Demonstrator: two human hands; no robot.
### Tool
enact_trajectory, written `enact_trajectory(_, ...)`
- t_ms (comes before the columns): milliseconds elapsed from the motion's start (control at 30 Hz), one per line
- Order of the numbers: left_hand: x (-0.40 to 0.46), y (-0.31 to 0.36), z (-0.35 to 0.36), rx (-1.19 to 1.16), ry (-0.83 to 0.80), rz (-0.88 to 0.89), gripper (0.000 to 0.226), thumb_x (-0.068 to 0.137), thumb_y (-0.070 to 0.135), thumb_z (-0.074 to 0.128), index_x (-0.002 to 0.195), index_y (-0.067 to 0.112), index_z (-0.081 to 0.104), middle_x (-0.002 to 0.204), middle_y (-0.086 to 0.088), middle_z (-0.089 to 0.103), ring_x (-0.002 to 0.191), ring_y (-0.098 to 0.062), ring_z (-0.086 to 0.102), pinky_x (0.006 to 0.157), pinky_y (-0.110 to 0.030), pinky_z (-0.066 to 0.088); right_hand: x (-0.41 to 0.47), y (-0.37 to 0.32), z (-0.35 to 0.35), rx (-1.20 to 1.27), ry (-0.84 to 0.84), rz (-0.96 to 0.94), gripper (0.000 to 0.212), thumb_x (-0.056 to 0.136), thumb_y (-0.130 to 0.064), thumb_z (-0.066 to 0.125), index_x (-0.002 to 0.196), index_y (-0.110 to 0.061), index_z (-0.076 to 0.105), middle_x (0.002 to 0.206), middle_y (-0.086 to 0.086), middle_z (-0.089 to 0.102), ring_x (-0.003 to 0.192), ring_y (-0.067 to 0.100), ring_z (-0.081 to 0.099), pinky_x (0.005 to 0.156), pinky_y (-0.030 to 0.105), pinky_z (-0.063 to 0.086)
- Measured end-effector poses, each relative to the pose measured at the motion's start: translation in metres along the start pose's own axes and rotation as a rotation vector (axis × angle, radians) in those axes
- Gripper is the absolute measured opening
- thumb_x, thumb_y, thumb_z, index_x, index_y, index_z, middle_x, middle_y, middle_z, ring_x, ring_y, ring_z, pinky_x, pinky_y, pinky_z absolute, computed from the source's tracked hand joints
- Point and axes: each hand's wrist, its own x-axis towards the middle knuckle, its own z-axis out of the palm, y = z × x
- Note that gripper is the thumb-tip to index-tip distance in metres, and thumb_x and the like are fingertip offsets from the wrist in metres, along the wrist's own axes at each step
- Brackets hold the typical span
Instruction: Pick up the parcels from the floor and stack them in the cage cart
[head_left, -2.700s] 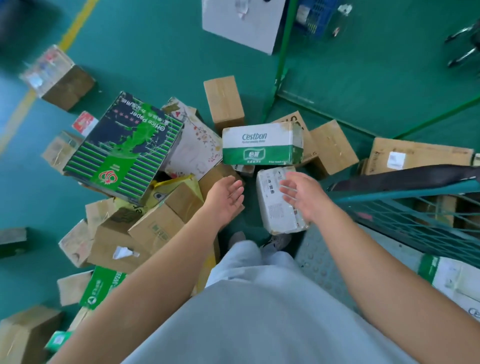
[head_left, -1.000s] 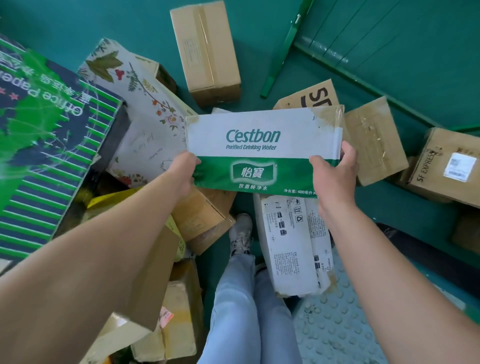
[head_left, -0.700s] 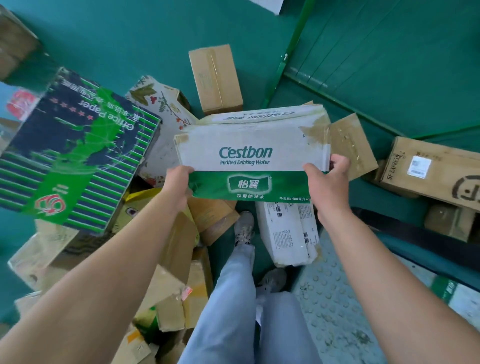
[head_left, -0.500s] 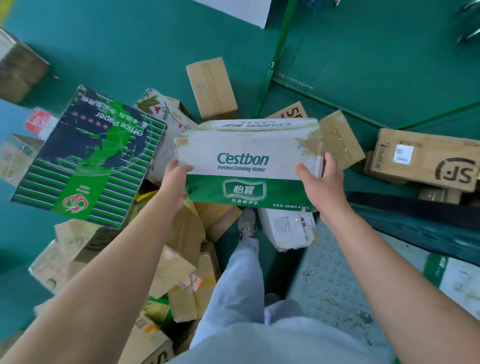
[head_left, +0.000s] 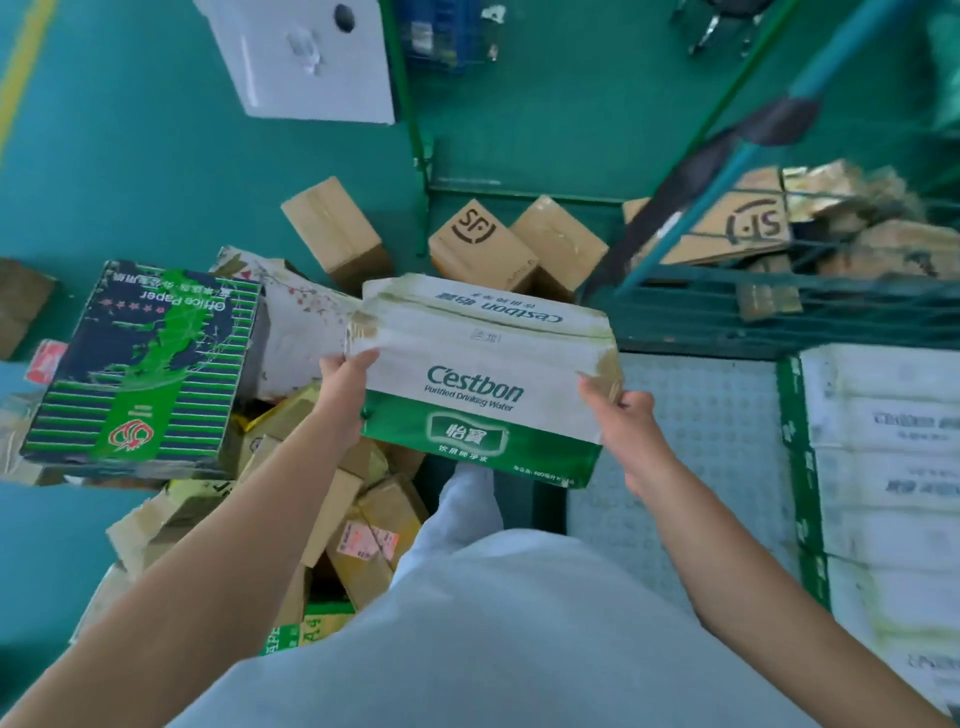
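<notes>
Clearly the job is only partly done: the person holds one white-and-green cardboard drinking-water carton (head_left: 483, 384) off the floor, the left hand (head_left: 345, 387) gripping its left end and the right hand (head_left: 626, 415) gripping its right end, fingers curled round the edges. The carton hangs over the person's legs, just beside the studded grey floor of the cage cart (head_left: 696, 447), not yet set down. Inside the cart, to the right, a row of similar white-and-green cartons (head_left: 883, 467) is already stacked. Plenty remains on the teal floor (head_left: 130, 156): a large striped green-and-navy office-paper box (head_left: 145, 364), several plain brown cardboard parcels (head_left: 335, 228), a floral white box (head_left: 296, 317) and a jumble of smaller brown boxes (head_left: 332, 519) near the left arm. By these signs, most of the picking still lies ahead.
</notes>
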Motion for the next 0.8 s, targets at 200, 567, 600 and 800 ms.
enact_trajectory(200, -0.098, -0.052, 0.07, 0.131, -0.23, 0.095, 0.059, 0.098, 0.04, 0.066, 0.146, 0.028, 0.035, 0.132, -0.004, 0.059, 0.104, -0.026, 0.065, 0.075, -0.042, 0.056, -0.035, 0.119, -0.132, 0.126, 0.217, 0.165, 0.136, 0.042, -0.108, 0.052, 0.139, -0.013, 0.051, 0.131, 0.006, 0.065, 0.117, 0.03, 0.063, 0.101, 0.049, 0.051)
enact_trajectory(567, -0.202, -0.087, 0.194, 0.546, -0.524, 0.287, 0.072, 0.087, 0.077, 0.056, 0.135, 0.025, 0.04, 0.135, 0.001, 0.045, 0.126, -0.027, 0.044, 0.097, -0.05, 0.039, -0.176, 0.218, -0.246, 0.373, 0.305, 0.357, 0.065, 0.099, -0.07, 0.041, 0.098, -0.01, 0.065, 0.089, 0.013, 0.07, 0.078, 0.026, 0.066, 0.095, 0.043, 0.059)
enact_trajectory(600, -0.205, -0.088, 0.207, 0.582, -0.545, 0.294, 0.078, 0.085, 0.08, 0.056, 0.137, 0.025, 0.039, 0.134, 0.002, 0.044, 0.127, -0.026, 0.043, 0.097, -0.049, 0.037, -0.184, 0.225, -0.25, 0.39, 0.307, 0.377, 0.064, 0.1, -0.069, 0.042, 0.096, -0.009, 0.064, 0.084, 0.014, 0.068, 0.075, 0.027, 0.066, 0.094, 0.044, 0.06)
enact_trajectory(800, -0.231, -0.089, 0.278, 0.735, -0.631, 0.368, 0.089, 0.092, 0.076, 0.049, 0.154, 0.018, 0.022, 0.127, 0.004, 0.032, 0.117, -0.016, 0.031, 0.094, -0.041, 0.029, -0.196, 0.253, -0.254, 0.478, 0.306, 0.437, 0.064, 0.101, -0.067, 0.044, 0.106, -0.008, 0.068, 0.096, 0.017, 0.074, 0.076, 0.026, 0.071, 0.086, 0.041, 0.063)
